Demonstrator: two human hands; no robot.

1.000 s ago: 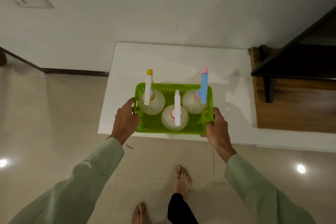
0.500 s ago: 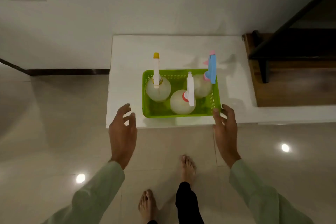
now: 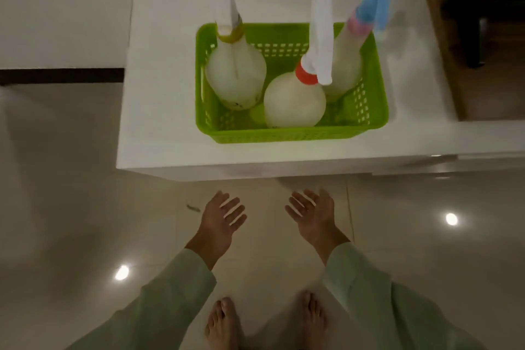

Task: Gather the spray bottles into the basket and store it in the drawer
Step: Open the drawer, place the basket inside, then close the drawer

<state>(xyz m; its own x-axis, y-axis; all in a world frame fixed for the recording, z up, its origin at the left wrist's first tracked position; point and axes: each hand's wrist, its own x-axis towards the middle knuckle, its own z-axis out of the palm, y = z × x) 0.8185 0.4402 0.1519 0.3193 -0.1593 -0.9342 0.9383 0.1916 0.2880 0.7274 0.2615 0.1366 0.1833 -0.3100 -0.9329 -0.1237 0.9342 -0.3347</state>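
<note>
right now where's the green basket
In the head view, the green perforated plastic basket sits on the white cabinet top near its front edge, holding three spray bottles.

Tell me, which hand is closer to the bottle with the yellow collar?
Left. The left hand is below the yellow-collared bottle, almost straight under it. The right hand is below too, but farther off to the right.

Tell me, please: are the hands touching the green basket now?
Apart. The head view shows the left hand and the right hand open over the floor, below the white cabinet's front edge, while the green basket sits on top.
</note>
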